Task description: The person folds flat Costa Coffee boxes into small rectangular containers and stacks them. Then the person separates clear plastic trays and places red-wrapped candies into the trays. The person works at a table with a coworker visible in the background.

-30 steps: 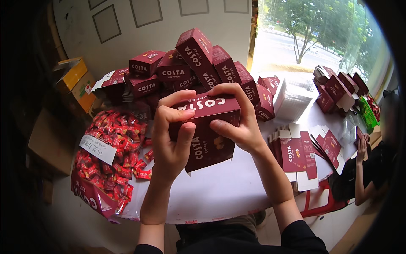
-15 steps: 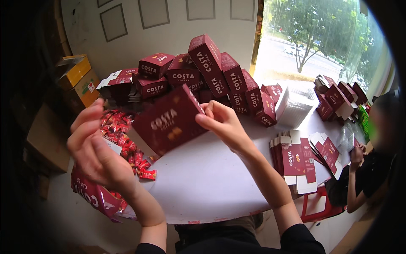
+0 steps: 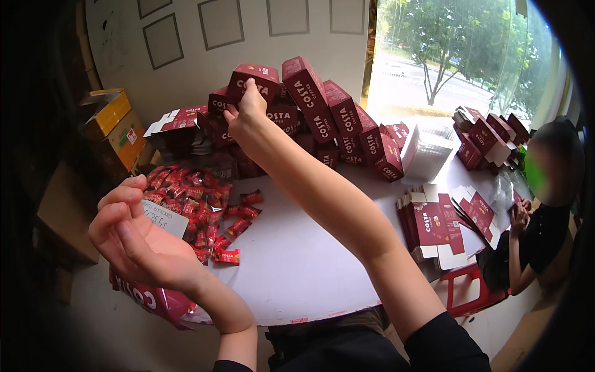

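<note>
My right hand (image 3: 249,111) reaches far across the table to the pile of cartons. It grips a small maroon carton (image 3: 255,73) by its near face, at the top of the pile's left part. My left hand (image 3: 149,245) is raised at the near left, palm up, with loosely bent fingers apart and nothing in them. Behind it lies a clear bag of red-wrapped sweets (image 3: 186,186) with a white label (image 3: 166,218). Several loose sweets (image 3: 238,227) have spilled beside the bag. A maroon printed bag (image 3: 152,299) hangs over the table edge below my left hand.
Closed maroon cartons (image 3: 322,121) are heaped along the back. A stack of clear plastic trays (image 3: 429,152) stands right of them, with flat unfolded cartons (image 3: 439,223) nearer. A person (image 3: 527,242) sits at the right by a red stool (image 3: 462,291). Cardboard boxes (image 3: 118,139) stand at the left.
My right hand has carried the carton from over the sweets, away and up to the top of the pile. The left hand has stayed near its place, dropping slightly.
</note>
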Demonstrator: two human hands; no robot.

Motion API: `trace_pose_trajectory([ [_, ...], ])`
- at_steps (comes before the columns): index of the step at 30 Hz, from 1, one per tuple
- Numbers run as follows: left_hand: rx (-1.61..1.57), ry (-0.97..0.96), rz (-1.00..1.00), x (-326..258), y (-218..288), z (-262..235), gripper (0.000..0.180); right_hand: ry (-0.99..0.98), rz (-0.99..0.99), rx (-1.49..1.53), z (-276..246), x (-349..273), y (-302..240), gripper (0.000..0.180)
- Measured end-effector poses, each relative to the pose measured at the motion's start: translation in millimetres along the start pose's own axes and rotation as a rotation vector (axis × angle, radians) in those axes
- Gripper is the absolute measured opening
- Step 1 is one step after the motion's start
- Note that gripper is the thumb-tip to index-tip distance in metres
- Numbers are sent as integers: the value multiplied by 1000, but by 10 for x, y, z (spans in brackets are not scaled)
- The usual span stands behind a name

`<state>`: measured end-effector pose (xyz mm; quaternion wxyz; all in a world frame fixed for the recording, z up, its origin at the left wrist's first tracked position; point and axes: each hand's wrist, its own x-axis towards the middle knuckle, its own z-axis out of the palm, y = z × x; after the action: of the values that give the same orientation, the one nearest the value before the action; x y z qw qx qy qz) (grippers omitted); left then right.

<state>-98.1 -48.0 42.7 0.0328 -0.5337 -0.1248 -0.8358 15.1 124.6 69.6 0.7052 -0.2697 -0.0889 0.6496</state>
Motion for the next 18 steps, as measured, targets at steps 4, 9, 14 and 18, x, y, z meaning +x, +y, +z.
trace_pose_trajectory([
  [4,29,-54,6,-24,-23,44,16,-221,126,-234,-572,-363,-32,45],
  [9,-16,-114,0,-54,-73,130,13,-695,15,-796,-1887,-1285,-694,30],
  [14,13,-185,-26,-134,-74,277,12,143,-803,-2219,-3003,-1994,-1611,49],
  [18,-3,-278,-32,-212,-89,399,11,996,-414,-2380,-3771,-2261,-2064,85],
])
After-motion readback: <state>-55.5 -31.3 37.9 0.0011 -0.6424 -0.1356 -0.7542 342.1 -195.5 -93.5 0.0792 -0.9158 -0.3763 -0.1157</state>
